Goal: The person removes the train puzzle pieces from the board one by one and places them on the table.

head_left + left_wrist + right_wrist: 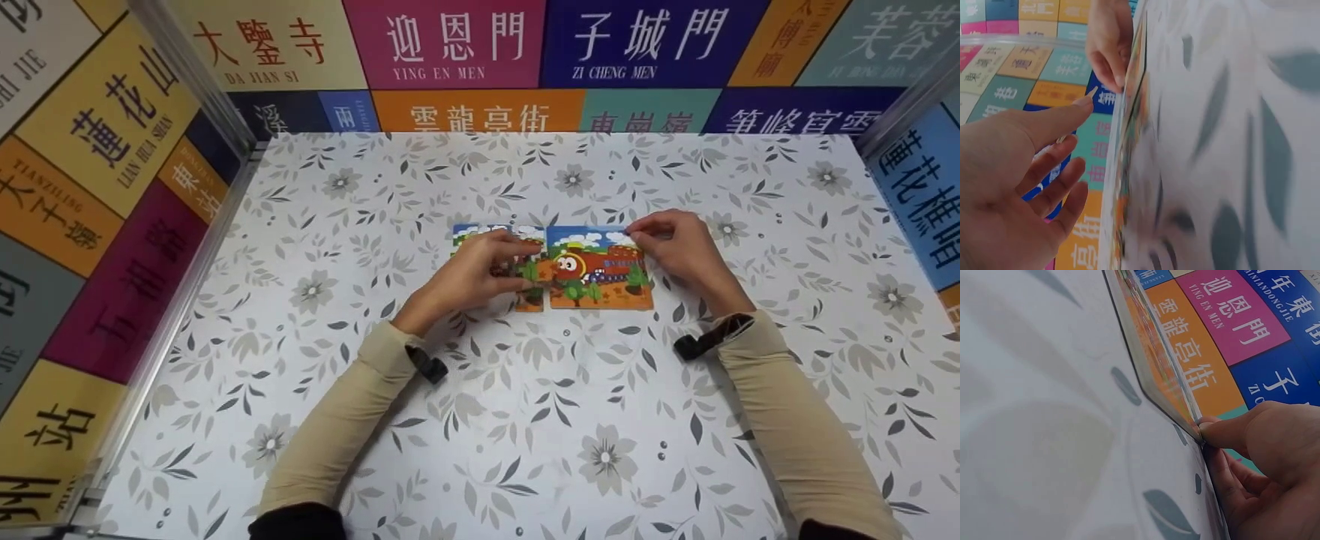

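A jigsaw puzzle point(600, 274) with a cartoon train lies flat on the table. My right hand point(679, 244) is at its upper right corner; thumb and forefinger pinch the edge there, as the right wrist view point(1280, 450) also shows. Left of it, a second picture panel point(530, 302) is mostly covered by my left hand point(480, 270). Between the left thumb and fingers is a small brown-and-green puzzle piece point(541, 271), reaching over the gap between the panels. In the left wrist view, only its thin tan edge point(1094, 92) shows by the thumb.
The table point(495, 420) has a white cover with grey leaves and flowers. Upright panels with colourful place-name signs point(457, 45) stand along the back and both sides. A black strap point(427, 365) is on each wrist.
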### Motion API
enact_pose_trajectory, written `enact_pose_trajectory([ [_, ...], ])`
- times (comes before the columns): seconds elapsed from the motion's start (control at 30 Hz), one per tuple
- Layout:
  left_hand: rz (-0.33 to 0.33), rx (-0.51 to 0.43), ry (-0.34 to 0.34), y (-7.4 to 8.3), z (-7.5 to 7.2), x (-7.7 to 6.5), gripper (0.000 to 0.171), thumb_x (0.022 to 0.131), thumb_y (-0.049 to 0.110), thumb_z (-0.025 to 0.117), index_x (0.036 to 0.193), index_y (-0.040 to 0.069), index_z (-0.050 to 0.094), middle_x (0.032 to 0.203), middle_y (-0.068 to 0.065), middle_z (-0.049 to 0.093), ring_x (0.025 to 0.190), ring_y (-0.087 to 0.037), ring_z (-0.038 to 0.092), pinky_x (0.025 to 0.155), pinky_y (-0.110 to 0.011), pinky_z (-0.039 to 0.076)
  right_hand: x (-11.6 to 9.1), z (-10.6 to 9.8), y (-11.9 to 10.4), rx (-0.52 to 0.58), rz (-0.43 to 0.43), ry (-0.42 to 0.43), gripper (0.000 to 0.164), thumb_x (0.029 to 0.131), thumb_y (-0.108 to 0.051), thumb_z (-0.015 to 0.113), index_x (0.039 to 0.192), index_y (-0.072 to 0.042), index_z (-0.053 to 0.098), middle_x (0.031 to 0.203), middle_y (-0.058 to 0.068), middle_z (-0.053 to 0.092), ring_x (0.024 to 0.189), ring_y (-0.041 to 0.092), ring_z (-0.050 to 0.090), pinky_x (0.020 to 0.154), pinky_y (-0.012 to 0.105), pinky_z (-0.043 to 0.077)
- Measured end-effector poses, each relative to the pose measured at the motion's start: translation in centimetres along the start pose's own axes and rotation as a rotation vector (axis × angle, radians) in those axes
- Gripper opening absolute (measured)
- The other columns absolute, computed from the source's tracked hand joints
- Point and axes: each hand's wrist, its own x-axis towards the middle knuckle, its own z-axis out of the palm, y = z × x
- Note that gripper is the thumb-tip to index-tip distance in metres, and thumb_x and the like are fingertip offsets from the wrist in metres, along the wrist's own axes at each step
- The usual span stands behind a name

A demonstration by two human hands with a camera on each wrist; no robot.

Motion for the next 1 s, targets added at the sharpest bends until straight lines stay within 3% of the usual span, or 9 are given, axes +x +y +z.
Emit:
enact_pose_trajectory([
  [0.27,-0.053,0.019,-0.007,-1.7,-1.3,-2.0,0.050,0.094,0.024,0.087,0.142,0.017,0.073,0.124,-0.009,0.067,0.105,-0.030,0.064,0.086,-0.044,0.055,0.0,0.0,-0.1,0.004,-0.013,0.001,0.023,0.106,-0.032,0.072,0.122,-0.018,0.081,0.126,0.009,0.078,0.110,0.017,0.069,0.099,0.032,0.049],
  [0.47,-0.058,0.021,-0.060,-2.6,-2.1,-3.1,0.051,0.093,0.024,0.089,0.141,0.017,0.074,0.121,-0.010,0.066,0.105,-0.030,0.062,0.087,-0.043,0.054,0.1,0.0,0.1,-0.011,-0.031,0.002,0.023,0.106,-0.032,0.072,0.122,-0.018,0.081,0.125,0.010,0.078,0.109,0.015,0.068,0.099,0.032,0.048],
  [0.73,-0.060,0.015,-0.163,-3.5,-2.9,-3.7,0.048,0.087,0.028,0.094,0.133,0.020,0.080,0.111,-0.009,0.066,0.096,-0.028,0.057,0.080,-0.034,0.046,0.0,-0.1,0.1,-0.005,-0.026,-0.002,0.023,0.107,-0.032,0.072,0.122,-0.018,0.081,0.124,0.010,0.078,0.105,0.013,0.068,0.095,0.030,0.049],
  [1.0,-0.064,0.015,-0.194,-3.6,-3.1,-3.8,0.045,0.083,0.026,0.097,0.125,0.019,0.083,0.111,-0.005,0.070,0.096,-0.026,0.056,0.080,-0.033,0.042,-0.2,-0.2,0.0,0.005,-0.040,-0.012,0.026,0.106,-0.033,0.071,0.124,-0.016,0.081,0.126,0.012,0.078,0.102,0.010,0.070,0.089,0.022,0.051],
])
